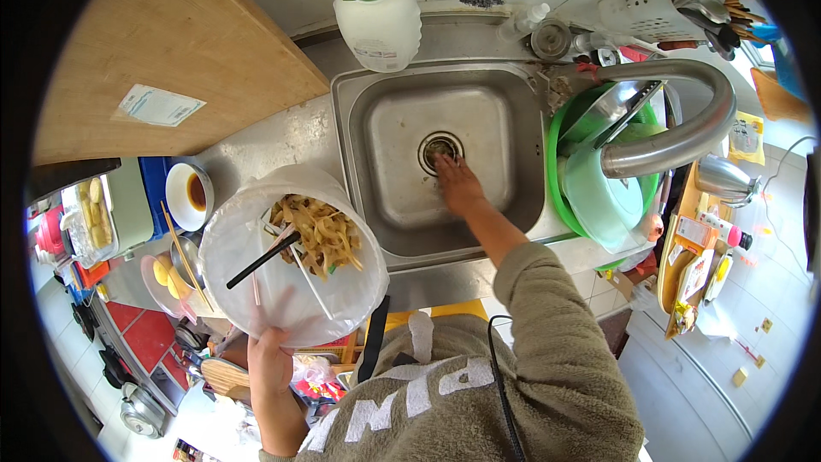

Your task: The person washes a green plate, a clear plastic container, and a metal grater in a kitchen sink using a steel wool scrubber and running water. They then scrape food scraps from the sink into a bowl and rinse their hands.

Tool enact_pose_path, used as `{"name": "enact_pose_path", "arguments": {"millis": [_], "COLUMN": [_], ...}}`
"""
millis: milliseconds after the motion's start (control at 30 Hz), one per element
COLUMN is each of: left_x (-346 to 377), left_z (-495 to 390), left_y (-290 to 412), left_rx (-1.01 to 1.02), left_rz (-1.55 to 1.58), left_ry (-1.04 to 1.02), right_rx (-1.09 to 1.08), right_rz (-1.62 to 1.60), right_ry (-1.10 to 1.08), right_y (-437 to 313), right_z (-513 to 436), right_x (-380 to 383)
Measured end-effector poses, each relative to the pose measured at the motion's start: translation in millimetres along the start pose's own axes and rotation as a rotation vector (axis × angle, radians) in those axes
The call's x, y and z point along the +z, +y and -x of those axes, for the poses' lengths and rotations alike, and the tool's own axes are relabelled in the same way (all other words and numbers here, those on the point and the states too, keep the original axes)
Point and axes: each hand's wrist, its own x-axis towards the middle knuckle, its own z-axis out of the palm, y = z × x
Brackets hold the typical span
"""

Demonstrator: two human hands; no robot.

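In the head view, my left hand [272, 350] grips the near rim of a white plastic bin [369, 231] with a plastic bag liner, tilted towards me. Inside lie noodle-like food scraps [324, 231], a black straw [256, 264] and thin white sticks. My right hand [458, 186] reaches into the stainless steel sink [397, 186], its fingertips at the drain [439, 147]. Dark matter sits in the drain; whether the fingers hold any of it cannot be told.
A green basin [555, 160] with washed ware stands right of the sink under the curved metal faucet [705, 102]. A white bottle [378, 32] stands behind the sink. To the left are a bowl of dark sauce [178, 189], chopsticks [183, 250] and a wooden panel [211, 32].
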Motion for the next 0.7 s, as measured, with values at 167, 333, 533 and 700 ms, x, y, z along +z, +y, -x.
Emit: {"name": "enact_pose_path", "arguments": {"millis": [167, 333, 533, 700], "left_x": [-4, -3, -1, 3], "left_z": [-3, -5, -6, -9], "left_y": [-2, -5, -4, -6], "left_rx": [-0.055, 0.004, -0.025, -0.013], "left_rz": [-0.014, -0.112, -0.106, -0.048], "left_ry": [0.074, 0.099, 0.070, 0.028], "right_rx": [-0.367, -0.542, -0.233, -0.568], "right_rz": [-0.078, -0.116, -0.077, -0.099], "right_ry": [0.037, 0.026, 0.143, -0.093], "right_y": [17, 19, 32, 35], "right_z": [26, 12, 24, 32], "right_x": [9, 4, 9, 11]}}
